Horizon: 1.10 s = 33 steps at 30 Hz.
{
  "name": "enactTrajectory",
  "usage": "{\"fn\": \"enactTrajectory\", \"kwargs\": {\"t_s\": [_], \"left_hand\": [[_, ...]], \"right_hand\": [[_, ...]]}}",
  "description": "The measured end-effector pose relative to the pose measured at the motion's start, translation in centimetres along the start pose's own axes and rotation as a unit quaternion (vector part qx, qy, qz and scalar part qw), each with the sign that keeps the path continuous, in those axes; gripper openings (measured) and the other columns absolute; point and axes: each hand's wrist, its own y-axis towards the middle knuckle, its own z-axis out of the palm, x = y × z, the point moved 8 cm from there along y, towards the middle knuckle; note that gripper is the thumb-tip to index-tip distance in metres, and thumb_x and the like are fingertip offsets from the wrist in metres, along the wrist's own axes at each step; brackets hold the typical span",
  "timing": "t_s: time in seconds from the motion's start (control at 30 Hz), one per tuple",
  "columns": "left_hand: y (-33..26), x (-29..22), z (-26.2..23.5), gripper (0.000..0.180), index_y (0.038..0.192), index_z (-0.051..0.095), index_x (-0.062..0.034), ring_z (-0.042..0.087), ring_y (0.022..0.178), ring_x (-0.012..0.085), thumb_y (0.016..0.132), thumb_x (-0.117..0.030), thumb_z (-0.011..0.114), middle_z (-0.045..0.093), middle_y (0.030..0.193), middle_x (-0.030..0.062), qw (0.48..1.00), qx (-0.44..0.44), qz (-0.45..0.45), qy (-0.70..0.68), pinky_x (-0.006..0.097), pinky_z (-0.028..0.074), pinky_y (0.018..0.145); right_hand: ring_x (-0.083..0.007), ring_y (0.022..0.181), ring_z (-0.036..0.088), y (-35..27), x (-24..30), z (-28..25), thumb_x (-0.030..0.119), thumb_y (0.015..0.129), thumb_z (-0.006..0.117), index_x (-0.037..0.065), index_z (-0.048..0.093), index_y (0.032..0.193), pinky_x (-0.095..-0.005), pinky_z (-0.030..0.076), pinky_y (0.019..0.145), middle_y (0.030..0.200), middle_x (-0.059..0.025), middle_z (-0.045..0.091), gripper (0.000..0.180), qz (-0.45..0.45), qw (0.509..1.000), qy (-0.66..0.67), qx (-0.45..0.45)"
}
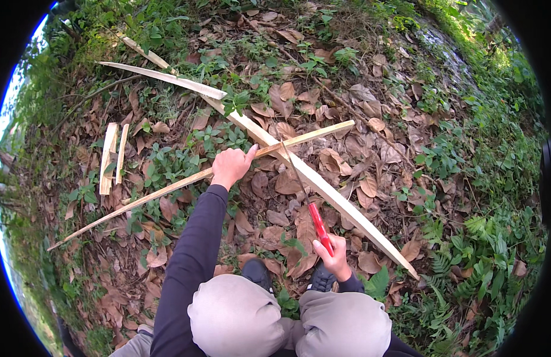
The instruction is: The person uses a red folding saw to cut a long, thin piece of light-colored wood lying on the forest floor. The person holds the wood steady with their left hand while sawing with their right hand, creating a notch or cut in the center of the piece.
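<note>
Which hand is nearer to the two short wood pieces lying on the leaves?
Left. The left hand grips a long stick just right of the short wood pieces; the right hand, holding a red-handled knife, is farther right.

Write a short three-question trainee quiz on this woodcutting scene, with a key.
1. True or false: the left hand grips the thin wooden strip.
2. What colour is the handle of the knife in the right hand?
3. The thin strip lies: A) across the long plank; B) apart from it; C) upright in the leaves.

Key: 1 true. 2 red. 3 A.
</note>
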Motion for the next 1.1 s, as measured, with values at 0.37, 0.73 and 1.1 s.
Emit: {"fn": "enactTrajectory", "kwargs": {"t_s": [0.37, 0.73, 1.1], "left_hand": [[0.1, 0.3, 0.0, 0.078, 0.072, 0.074, -0.0016, 0.069, 0.073, 0.0399, 0.099, -0.064, 0.037, 0.07, 0.073, 0.0219, 1.0, 0.001, -0.005, 0.001, 0.05, 0.054, 0.07], [-0.1, -0.2, 0.4, 0.077, 0.071, 0.074, -0.0038, 0.069, 0.069, 0.0388, 0.102, -0.061, 0.032, 0.07, 0.072, 0.021, 0.999, -0.017, 0.018, 0.025, 0.05, 0.055, 0.068], [-0.1, -0.1, 0.4, 0.075, 0.067, 0.072, -0.0033, 0.067, 0.067, 0.0399, 0.102, -0.058, 0.035, 0.068, 0.068, 0.0204, 0.999, -0.02, 0.013, 0.03, 0.05, 0.054, 0.067]], "right_hand": [[-0.0093, 0.046, 0.042, 0.7, 1.3, -0.2, 0.012, 0.089, 0.067, 0.002, 0.057, 0.068, -0.0301, 0.034, 0.047, 0.053, -0.0001, 0.045, 0.025, 0.006, 0.998, 0.003, -0.062], [-0.0091, 0.042, 0.04, -0.2, 1.6, -1.0, 0.009, 0.086, 0.066, 0.003, 0.053, 0.063, -0.0305, 0.031, 0.044, 0.049, -0.0003, 0.04, 0.027, -0.015, 0.995, -0.007, -0.094], [-0.01, 0.043, 0.038, 1.1, 0.2, 0.0, 0.009, 0.084, 0.067, 0.003, 0.05, 0.063, -0.0309, 0.03, 0.045, 0.051, -0.0026, 0.036, 0.027, -0.01, 0.997, -0.002, -0.071]]}}
